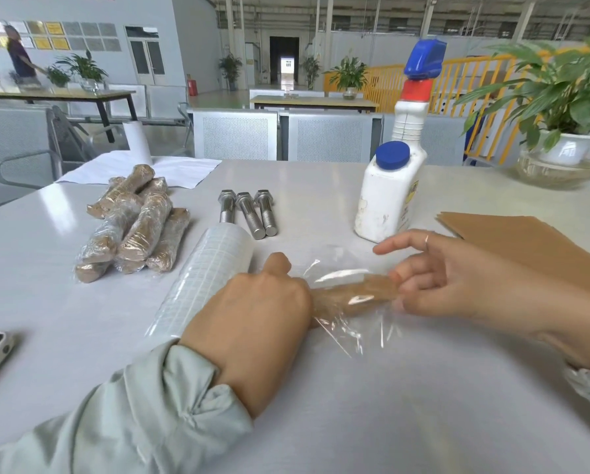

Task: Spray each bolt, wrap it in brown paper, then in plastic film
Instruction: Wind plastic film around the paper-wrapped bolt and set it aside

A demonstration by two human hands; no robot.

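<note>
**Paper-wrapped bolt going into film**

Left hand [252,302] curls around one end of the paper-wrapped bolt [351,295], which lies left-to-right on the table [389,405] over loose plastic film [355,333]. Right hand [451,282] pinches its other end, forefinger extended. Farther back, left to right: a heap of finished bundles [133,227], the film roll [204,278], three bare bolts [249,210] pointing toward the camera, two white bottles [389,196], and stacked brown paper [526,241].

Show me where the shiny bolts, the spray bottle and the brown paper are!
bare bolts [246,210]: head view, the middle bolt's shank.
spray bottle [410,131]: head view, its white neck.
brown paper stack [512,241]: head view, top sheet.
</note>
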